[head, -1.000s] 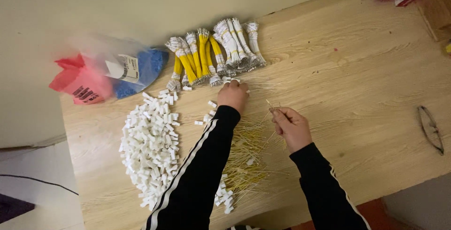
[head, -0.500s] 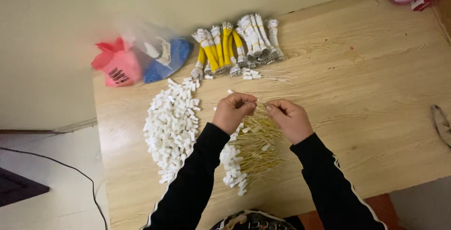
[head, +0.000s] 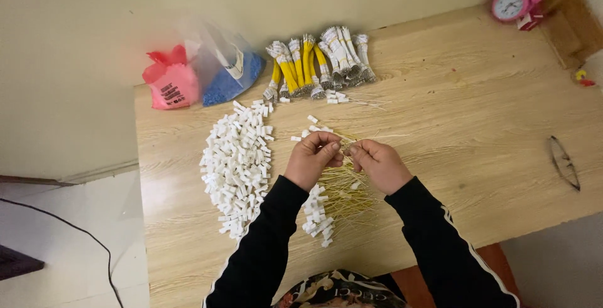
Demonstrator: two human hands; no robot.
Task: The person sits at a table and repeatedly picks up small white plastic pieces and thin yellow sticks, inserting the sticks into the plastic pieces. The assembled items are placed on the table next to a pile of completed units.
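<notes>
My left hand [head: 312, 158] and my right hand [head: 377, 164] meet fingertip to fingertip over a loose heap of thin yellow wires [head: 344, 190] on the wooden table [head: 477, 132]. The left fingers pinch a small white connector, the right fingers pinch a yellow wire end against it. A big pile of small white plastic connectors [head: 237, 163] lies just left of my left hand. Wires with white connectors fitted [head: 317, 212] lie under my left forearm. Bundles of yellow and white wires [head: 317, 64] lie at the table's far edge.
A red plastic bag [head: 169, 85] and a clear bag of blue pieces [head: 225, 69] sit at the far left corner. A pink alarm clock [head: 512, 1] stands far right beside a brown box [head: 571, 19]. Spectacles [head: 564, 162] lie near the right edge.
My left hand came back from the far bundles toward me. Both hands have drawn together over the yellow wires. The view has also shifted.
</notes>
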